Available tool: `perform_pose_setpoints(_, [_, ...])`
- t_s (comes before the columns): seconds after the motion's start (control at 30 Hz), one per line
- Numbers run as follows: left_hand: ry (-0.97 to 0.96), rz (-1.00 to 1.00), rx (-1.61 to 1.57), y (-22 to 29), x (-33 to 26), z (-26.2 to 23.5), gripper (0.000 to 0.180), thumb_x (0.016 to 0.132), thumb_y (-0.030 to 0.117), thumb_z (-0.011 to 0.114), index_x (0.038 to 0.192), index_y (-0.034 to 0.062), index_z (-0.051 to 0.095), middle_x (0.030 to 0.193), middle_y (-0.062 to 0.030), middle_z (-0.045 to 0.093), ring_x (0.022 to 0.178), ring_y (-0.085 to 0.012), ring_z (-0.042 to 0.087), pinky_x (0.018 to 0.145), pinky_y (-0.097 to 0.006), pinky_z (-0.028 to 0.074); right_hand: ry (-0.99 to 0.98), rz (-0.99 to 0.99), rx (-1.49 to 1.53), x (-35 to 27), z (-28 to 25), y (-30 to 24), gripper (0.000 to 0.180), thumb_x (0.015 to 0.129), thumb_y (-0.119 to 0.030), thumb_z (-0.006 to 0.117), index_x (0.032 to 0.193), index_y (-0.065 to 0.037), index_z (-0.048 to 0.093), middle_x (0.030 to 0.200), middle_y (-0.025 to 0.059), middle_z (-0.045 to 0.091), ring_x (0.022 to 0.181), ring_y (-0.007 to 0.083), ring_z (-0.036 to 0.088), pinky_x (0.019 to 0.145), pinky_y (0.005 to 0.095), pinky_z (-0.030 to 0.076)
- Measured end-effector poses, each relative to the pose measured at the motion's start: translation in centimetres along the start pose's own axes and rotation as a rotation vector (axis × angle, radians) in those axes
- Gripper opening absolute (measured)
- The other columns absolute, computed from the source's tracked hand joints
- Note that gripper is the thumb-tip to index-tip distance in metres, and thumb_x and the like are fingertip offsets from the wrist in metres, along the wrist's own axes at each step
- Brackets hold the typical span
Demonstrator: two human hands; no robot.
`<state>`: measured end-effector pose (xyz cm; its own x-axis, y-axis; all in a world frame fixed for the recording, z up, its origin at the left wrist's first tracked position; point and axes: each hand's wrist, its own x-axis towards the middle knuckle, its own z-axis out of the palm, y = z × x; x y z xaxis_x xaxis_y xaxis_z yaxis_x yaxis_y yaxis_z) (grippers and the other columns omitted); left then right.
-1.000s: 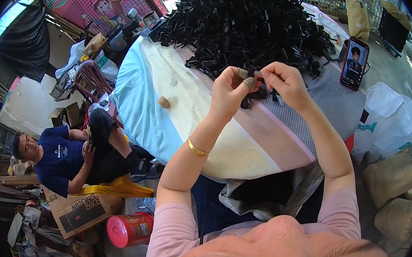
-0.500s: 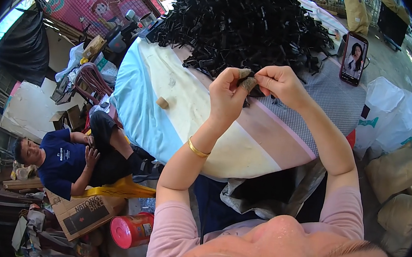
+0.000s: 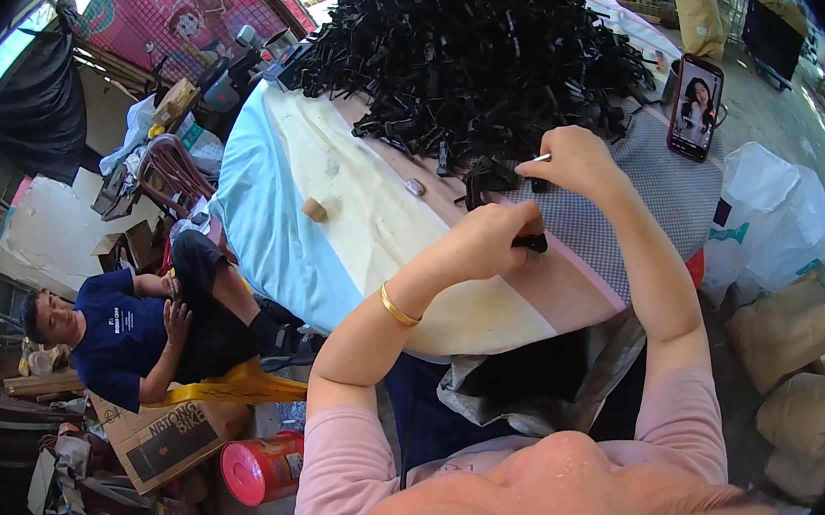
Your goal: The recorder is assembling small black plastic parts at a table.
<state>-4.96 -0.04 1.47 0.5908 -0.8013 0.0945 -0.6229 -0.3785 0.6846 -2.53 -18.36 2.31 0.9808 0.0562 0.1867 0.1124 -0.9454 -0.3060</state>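
A large heap of small black strip-like pieces [image 3: 474,53] covers the far part of the round table. My left hand [image 3: 489,244] is closed on a small black piece [image 3: 533,242] just in front of the heap, near the table's right side. Farther off, at the heap's near edge, my right hand [image 3: 583,163] pinches a thin white stick [image 3: 541,158]; its other end is hidden by the fingers. A few loose black pieces [image 3: 486,177] lie between the two hands. The exact kind of the black pieces is too small to tell.
A striped cloth [image 3: 373,253] covers the table, with a tan roll [image 3: 314,209] and a small shiny item [image 3: 415,186] on it. A phone [image 3: 696,106] stands at the right. White plastic bags [image 3: 773,225] are beyond the edge. A seated person [image 3: 133,329] is at left.
My hands, earlier together at the heap's edge, have come apart. The left has moved nearer to me with a black piece; a white stick now shows in the right.
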Motion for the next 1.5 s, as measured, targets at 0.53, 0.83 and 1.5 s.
perform_pose_setpoints(0.53, [0.210, -0.141, -1.034, -2.9, 0.4, -4.9, 0.052, 0.084, 0.035, 0.055, 0.119, -0.0012, 0.042, 0.101, -0.0150, 0.057, 0.089, -0.0243, 0.060, 0.080, -0.035, 0.050, 0.370, -0.672, 0.478, -0.9, -0.5, -2.2, 0.030, 0.063, -0.006, 0.069, 0.092, -0.005, 0.064, 0.067, 0.0075, 0.059, 0.058, 0.0195, 0.059, 0.051, 0.0272, 0.045])
perform_pose_setpoints(0.83, [0.156, 0.013, -1.305, -2.8, 0.6, -4.7, 0.034, 0.084, 0.006, 0.054, 0.115, 0.0006, 0.042, 0.106, -0.0202, 0.055, 0.095, -0.0286, 0.058, 0.084, -0.038, 0.049, 0.217, -0.558, 0.711, -1.7, -1.3, -2.9, 0.040, 0.064, 0.002, 0.064, 0.103, -0.006, 0.060, 0.066, 0.0042, 0.057, 0.057, 0.0081, 0.053, 0.051, 0.0231, 0.043])
perform_pose_setpoints(1.5, [0.612, 0.114, -0.632, -1.1, 1.1, -2.6, 0.023, 0.080, -0.005, 0.056, 0.098, -0.0012, 0.043, 0.097, -0.0103, 0.058, 0.088, -0.0120, 0.056, 0.079, -0.024, 0.048, 0.005, -0.308, 1.097, -1.0, 0.0, -3.1, 0.017, 0.084, -0.011, 0.055, 0.089, 0.002, 0.064, 0.059, -0.0007, 0.053, 0.054, 0.0044, 0.046, 0.049, 0.0178, 0.037])
